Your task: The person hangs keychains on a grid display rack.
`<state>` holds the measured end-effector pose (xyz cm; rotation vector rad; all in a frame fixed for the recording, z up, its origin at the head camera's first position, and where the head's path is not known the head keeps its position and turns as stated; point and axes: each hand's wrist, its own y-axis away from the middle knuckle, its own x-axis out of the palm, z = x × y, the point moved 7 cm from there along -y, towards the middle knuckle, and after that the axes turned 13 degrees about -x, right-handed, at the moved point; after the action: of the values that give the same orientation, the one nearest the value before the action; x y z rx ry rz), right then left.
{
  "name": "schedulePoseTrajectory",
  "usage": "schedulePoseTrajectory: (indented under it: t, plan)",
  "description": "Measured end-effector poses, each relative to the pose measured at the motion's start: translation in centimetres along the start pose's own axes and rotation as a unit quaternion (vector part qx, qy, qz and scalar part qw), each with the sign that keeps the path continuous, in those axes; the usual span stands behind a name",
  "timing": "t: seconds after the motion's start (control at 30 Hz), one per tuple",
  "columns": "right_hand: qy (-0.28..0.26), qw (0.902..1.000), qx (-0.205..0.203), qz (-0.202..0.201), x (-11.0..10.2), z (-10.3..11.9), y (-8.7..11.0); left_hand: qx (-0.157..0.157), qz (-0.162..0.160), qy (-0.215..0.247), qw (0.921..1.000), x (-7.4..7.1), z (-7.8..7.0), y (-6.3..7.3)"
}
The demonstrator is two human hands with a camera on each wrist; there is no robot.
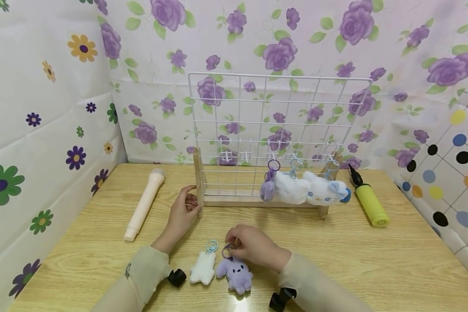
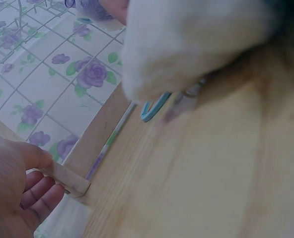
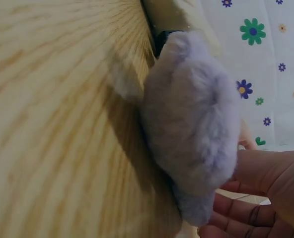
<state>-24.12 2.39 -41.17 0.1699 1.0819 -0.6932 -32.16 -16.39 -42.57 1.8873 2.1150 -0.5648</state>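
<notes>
My left hand (image 1: 183,210) holds the left wooden post (image 1: 198,173) of a white wire grid rack (image 1: 279,77). In the left wrist view its thumb lies over the wooden foot (image 2: 70,179). On the table, my right hand (image 1: 255,247) pinches the ring (image 1: 227,251) of a purple plush keychain (image 1: 239,277), which lies face up with long ears. In the right wrist view the fluffy plush fills the middle, partly covering the fingers (image 3: 241,213). Left of it lies a white plush keychain (image 1: 203,268) with a light blue ring (image 1: 212,246).
Hanging from the rack's right half are a small purple plush (image 1: 268,190), a white plush (image 1: 290,188) and a white plush with a blue bow (image 1: 327,193). Bare white hooks (image 1: 246,157) sit further left. A pale stick (image 1: 144,206) and a yellow-green hand pump (image 1: 371,204) flank the rack.
</notes>
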Motion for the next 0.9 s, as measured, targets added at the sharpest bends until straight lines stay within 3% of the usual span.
schedulePoseTrajectory:
  t: [0.53,0.9]
  plan:
    - [0.116,0.9922,0.011,0.044,0.8,0.4,-0.6,0.008,0.002,0.000,1.0000,-0.1,0.0,0.0]
    - [0.084,0.9948,0.035,0.045,1.2,0.2,-0.8,0.004,0.004,0.005,1.0000,0.0,0.0,0.0]
